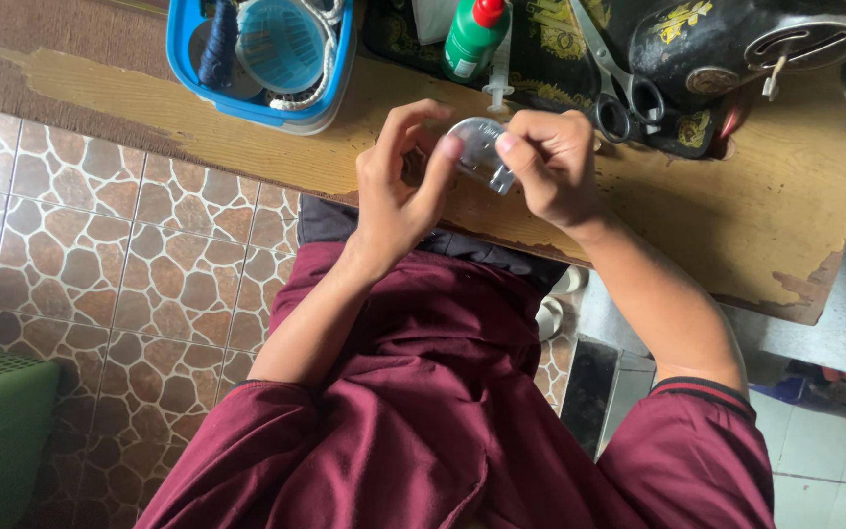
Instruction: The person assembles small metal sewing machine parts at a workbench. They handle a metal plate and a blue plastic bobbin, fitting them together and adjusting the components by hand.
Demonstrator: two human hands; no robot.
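**Both hands on a small metal plate at the table edge**

While the head camera looks straight down, both hands meet in the upper middle of the frame, just above the near edge of the worn wooden table. Between them sits a small, rounded, silvery metal plate, held clear of the tabletop.

- Left hand: comes in from the lower left, closed onto the plate's left side. Thumb tip presses the near left edge; curled fingers reach over the top.
- Right hand: comes in from the lower right, pinching the plate's right edge between thumb and forefinger. Remaining fingers folded in.
- Plate: lies between the two hands, right of the left palm and left of the right knuckles. Long axis runs roughly from upper left to lower right, with a small tab at the lower right end. Neither hand is clearly nearer; both touch it.

Around them:
- Green plastic bottle with a red cap, just above the hands, at the top of the frame.
- Steel scissors to the upper right, lying on the black sewing machine with gold ornament.
- Blue plastic basket, upper left, holding a round teal container and white cord.
- Maroon garment fills the lower frame; stone-patterned floor tiles lie at left.
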